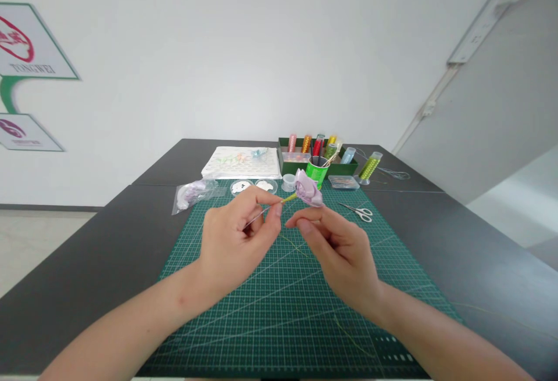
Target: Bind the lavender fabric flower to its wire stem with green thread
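So the left hand (238, 230) had the flower's thin stem (288, 198) pinched between thumb and index finger, with the lilac fabric flower (308, 188) up at the stem's right end, over the green cutting mat (279, 311). The right hand (344, 247) was just below the bloom, thumb and index fingertips close together; couldn't tell if they had thread. Scissors (361, 213) lay right of it, green can (317, 173) farther back.

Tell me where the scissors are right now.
In the head view, the scissors lie on the right side of the green mat, beyond the right hand and nearer than the flat clear case.
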`<action>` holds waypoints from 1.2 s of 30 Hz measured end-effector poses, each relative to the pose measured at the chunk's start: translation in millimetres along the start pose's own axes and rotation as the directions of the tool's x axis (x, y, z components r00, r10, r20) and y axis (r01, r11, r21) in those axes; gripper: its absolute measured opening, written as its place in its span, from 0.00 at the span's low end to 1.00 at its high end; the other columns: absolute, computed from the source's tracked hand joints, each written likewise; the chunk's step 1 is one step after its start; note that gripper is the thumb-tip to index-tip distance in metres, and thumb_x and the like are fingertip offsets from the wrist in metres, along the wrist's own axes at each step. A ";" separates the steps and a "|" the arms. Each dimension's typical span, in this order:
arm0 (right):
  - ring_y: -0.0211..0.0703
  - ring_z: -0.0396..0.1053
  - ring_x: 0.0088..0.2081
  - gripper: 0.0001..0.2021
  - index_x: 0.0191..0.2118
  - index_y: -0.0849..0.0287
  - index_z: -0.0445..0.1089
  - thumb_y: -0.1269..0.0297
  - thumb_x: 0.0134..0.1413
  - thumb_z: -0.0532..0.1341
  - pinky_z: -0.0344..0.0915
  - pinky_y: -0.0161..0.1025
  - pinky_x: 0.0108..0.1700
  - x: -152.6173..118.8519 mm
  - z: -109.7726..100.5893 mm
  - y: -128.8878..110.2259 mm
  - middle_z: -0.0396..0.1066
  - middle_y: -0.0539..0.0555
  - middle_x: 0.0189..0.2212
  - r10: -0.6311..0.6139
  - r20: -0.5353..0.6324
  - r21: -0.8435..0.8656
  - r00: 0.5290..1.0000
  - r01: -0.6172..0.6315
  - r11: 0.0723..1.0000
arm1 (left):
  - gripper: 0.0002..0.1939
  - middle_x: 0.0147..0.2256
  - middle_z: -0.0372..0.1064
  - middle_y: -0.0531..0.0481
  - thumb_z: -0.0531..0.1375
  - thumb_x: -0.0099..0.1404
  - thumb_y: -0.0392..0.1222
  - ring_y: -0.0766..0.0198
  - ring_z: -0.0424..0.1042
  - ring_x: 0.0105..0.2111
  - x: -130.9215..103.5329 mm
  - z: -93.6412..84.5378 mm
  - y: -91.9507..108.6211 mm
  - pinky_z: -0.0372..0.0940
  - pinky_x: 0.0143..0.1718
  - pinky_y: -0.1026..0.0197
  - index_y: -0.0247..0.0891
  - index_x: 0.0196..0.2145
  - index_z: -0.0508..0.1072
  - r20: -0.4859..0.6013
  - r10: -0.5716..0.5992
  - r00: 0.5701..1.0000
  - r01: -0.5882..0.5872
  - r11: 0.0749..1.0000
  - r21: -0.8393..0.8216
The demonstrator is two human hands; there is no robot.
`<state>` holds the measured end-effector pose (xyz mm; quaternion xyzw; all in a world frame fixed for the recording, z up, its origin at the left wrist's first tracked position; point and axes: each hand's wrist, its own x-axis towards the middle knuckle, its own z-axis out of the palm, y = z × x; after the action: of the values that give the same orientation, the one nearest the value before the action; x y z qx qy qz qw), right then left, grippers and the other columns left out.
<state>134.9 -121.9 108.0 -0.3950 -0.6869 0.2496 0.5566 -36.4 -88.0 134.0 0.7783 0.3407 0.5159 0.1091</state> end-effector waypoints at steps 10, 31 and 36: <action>0.35 0.62 0.16 0.16 0.50 0.58 0.77 0.79 0.58 0.66 0.56 0.41 0.19 -7.1 -37.2 -25.7 0.67 0.44 0.15 -0.629 0.371 -0.674 0.683 0.664 0.324 | 0.06 0.14 0.54 0.65 0.57 0.70 0.38 0.73 0.54 0.13 3.0 3.3 -6.6 0.50 0.19 0.69 0.40 0.34 0.71 0.084 -0.051 0.995 0.042 0.992 0.115; 0.31 0.58 0.21 0.05 0.32 0.55 0.81 0.73 0.56 0.71 0.54 0.34 0.23 32.5 -50.0 8.2 0.65 0.44 0.19 -0.364 -0.034 -0.281 0.931 0.341 0.897 | 0.09 0.17 0.51 0.64 0.57 0.67 0.34 0.74 0.52 0.17 -7.5 -6.0 16.2 0.50 0.19 0.70 0.39 0.28 0.68 0.585 -0.041 0.810 0.178 0.968 -0.179; 0.31 0.58 0.21 0.04 0.32 0.58 0.82 0.73 0.56 0.71 0.55 0.34 0.24 31.7 -43.5 18.6 0.66 0.45 0.19 -0.325 -0.005 -0.240 0.946 0.315 0.918 | 0.09 0.18 0.52 0.63 0.56 0.68 0.33 0.74 0.54 0.16 -8.4 -9.9 18.3 0.52 0.19 0.69 0.40 0.29 0.68 0.508 -0.002 0.861 0.115 0.974 -0.193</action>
<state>179.4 -89.6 122.5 -0.3461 -0.7545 0.0631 0.5541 -39.4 -108.8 141.8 0.8587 0.2657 0.3249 0.2942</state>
